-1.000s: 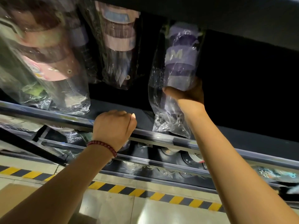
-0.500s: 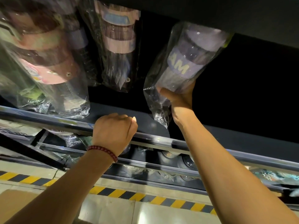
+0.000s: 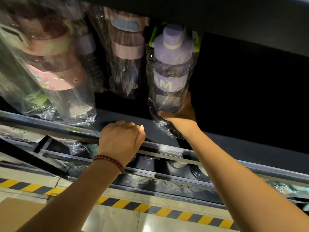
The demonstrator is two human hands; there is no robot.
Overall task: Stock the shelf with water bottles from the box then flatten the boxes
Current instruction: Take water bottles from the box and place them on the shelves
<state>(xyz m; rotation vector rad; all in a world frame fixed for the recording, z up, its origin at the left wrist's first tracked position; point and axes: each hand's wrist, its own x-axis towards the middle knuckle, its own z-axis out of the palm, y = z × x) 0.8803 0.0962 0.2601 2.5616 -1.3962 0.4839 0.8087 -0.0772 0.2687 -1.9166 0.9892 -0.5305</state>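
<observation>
A purple water bottle (image 3: 172,67) wrapped in clear plastic stands upright at the right end of the row on the dark shelf (image 3: 234,144). My right hand (image 3: 181,114) grips its base from below and behind. My left hand (image 3: 122,141), with a red bead bracelet on the wrist, is curled into a fist at the shelf's metal front rail (image 3: 75,129) and holds nothing that I can see. A corner of a brown cardboard box (image 3: 15,213) shows at the bottom left.
Pink bottles in plastic bags (image 3: 55,72) (image 3: 127,51) fill the shelf to the left of the purple one. To its right the shelf is dark and bare. Lower shelves (image 3: 175,166) hold more wrapped items. Yellow-black hazard tape (image 3: 150,208) runs along the floor.
My right hand has tipped the purple bottle from a rightward tilt to upright and pushed it further onto the shelf. My left hand has stayed at the rail.
</observation>
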